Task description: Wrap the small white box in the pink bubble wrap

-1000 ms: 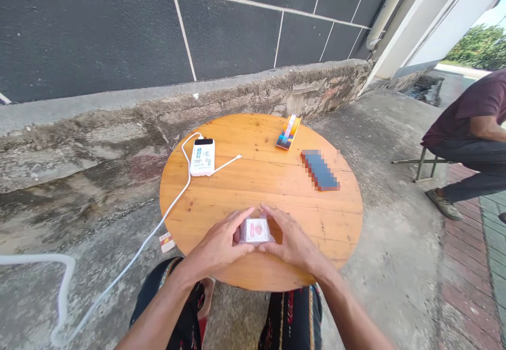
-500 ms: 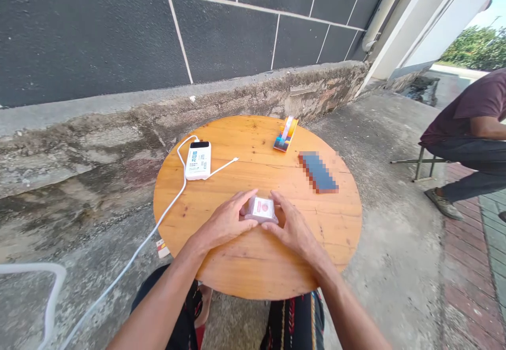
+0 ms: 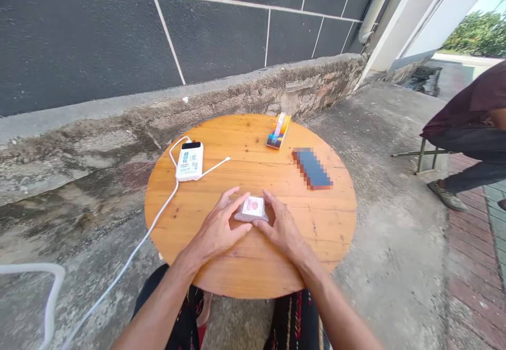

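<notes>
A small white box (image 3: 253, 206) with a pink-red print lies on the round wooden table, in loose clear plastic wrap. My left hand (image 3: 222, 222) is at its left side, fingers apart, with the index fingertip by the upper left corner and the thumb just in front. On the other side, my right hand (image 3: 280, 223) curves around the right edge, fingers and thumb spread, fingertips close to or touching the wrap. Neither hand is closed round the box.
The round table (image 3: 221, 276) carries a white power bank (image 3: 190, 163) with white cables, a tape dispenser (image 3: 279, 130) and a dark, pixelated flat object (image 3: 313, 169). Beyond it is a dark tiled wall (image 3: 213, 28). A seated person (image 3: 466, 107) is at the right.
The view has shifted slightly, so everything on the table appears further left. My left fingers have spread apart a little beside the box. My right hand stays at the box's right side.
</notes>
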The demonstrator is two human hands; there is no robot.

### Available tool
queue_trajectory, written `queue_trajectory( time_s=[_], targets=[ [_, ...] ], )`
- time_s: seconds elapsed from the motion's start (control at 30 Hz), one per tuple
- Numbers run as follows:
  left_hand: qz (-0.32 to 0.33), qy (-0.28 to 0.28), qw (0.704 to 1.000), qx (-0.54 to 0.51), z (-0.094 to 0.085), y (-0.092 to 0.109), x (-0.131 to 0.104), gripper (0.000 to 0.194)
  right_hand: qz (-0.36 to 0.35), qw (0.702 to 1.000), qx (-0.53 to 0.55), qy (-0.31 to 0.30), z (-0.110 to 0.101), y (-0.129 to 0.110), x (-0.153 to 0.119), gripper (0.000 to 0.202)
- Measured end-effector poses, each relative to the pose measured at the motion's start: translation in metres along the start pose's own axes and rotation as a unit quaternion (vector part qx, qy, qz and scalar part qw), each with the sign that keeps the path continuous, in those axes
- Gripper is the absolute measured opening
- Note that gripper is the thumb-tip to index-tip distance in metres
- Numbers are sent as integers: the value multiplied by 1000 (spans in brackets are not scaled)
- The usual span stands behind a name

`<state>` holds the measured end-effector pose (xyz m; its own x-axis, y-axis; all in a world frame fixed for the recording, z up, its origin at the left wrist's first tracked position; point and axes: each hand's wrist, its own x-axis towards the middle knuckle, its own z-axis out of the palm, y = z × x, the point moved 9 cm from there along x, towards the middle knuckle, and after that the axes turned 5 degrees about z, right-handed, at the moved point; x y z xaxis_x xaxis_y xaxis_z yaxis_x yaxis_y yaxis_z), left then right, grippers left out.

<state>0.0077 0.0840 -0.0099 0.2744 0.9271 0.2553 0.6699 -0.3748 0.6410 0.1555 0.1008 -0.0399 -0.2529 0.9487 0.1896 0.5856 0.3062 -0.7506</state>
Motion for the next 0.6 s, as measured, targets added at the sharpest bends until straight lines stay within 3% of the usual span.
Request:
queue_trajectory(
  time_s=[0.27, 0.47, 0.6],
  targets=[
    [0, 2, 1000, -12, 9, -9, 3, 48, -23, 1000, -6, 16, 1, 2, 2, 68],
    [-20, 43, 999, -18, 4, -9, -6, 70, -63, 998, -2, 10, -2, -9, -4, 73],
    [-40, 49, 997, -43, 5, -12, -11, 70, -60, 998, 17, 2, -3, -6, -7, 76]
  ],
)
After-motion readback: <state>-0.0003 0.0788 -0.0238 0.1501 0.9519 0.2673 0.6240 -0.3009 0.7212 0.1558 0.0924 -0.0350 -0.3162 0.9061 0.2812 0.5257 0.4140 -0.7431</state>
